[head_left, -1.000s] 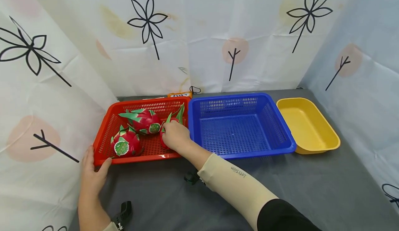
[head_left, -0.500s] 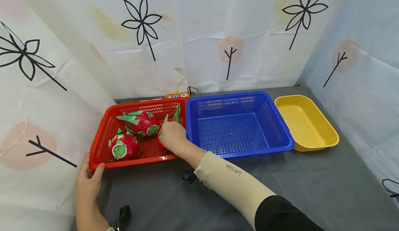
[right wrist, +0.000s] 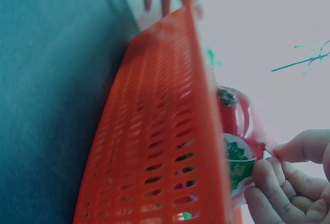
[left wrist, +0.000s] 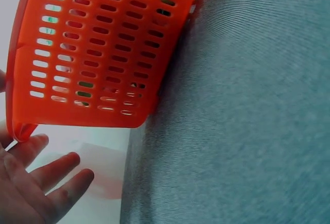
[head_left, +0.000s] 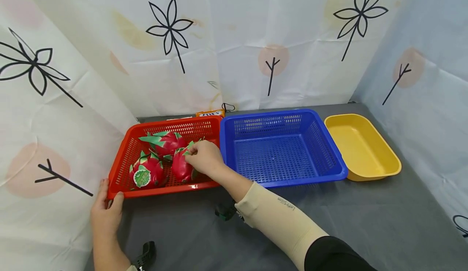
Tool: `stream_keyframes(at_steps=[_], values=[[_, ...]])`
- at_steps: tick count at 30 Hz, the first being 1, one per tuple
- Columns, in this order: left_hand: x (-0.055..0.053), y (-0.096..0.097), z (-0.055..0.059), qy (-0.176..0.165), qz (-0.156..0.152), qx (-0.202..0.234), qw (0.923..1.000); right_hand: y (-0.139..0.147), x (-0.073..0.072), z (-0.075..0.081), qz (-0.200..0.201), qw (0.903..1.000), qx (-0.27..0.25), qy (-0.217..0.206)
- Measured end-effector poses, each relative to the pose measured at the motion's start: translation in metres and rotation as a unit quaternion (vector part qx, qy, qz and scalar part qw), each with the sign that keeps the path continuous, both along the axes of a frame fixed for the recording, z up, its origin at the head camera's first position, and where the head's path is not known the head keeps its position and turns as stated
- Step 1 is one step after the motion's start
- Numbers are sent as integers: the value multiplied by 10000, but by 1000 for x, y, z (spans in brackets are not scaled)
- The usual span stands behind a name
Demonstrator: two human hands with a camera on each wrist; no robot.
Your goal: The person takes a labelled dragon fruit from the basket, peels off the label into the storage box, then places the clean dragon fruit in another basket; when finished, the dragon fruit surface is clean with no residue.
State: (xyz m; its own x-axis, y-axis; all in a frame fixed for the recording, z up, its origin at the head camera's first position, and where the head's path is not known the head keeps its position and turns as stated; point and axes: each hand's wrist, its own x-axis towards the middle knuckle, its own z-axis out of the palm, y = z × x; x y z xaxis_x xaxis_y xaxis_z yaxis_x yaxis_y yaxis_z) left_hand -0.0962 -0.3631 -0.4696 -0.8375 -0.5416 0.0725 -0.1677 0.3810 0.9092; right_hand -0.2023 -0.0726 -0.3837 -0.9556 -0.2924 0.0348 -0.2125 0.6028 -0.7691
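Observation:
Three dragon fruits lie in a red basket [head_left: 204, 186]: one at the back [head_left: 170, 143], one at the front left with a green sticker [head_left: 146, 173], and one on the right [head_left: 180, 166]. My right hand [head_left: 207, 157] is at the right dragon fruit's right side, partly covering it. In the right wrist view, thumb and fingertips pinch a small pointed red tip on a dragon fruit [right wrist: 240, 118]. My left hand [head_left: 107, 212] holds the basket's front left corner, thumb at the rim. In the left wrist view its other fingers spread below the corner.
A blue basket [head_left: 285, 179] stands against the red one's right side, and a yellow tub [head_left: 360, 147] sits right of it. Behind the red basket lies an orange packet [head_left: 210, 113]. Printed white cloth [head_left: 241, 76] walls the grey table [head_left: 292, 218] at back and sides.
The right dragon fruit has turned over and shifted left toward the others; its upright leaves have tipped down. My right hand has slid off its top to its right side. My left hand stays at the corner.

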Motion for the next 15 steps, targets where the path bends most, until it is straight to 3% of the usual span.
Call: stream_keyframes(at_steps=[7,15], values=[[0,5,-2,-24,64,203,9998,17,13,22,46,9941,-1048,-285],[-1,4,-4,102,198,356,9991,38,21,47,151,9810,-1872,-481]])
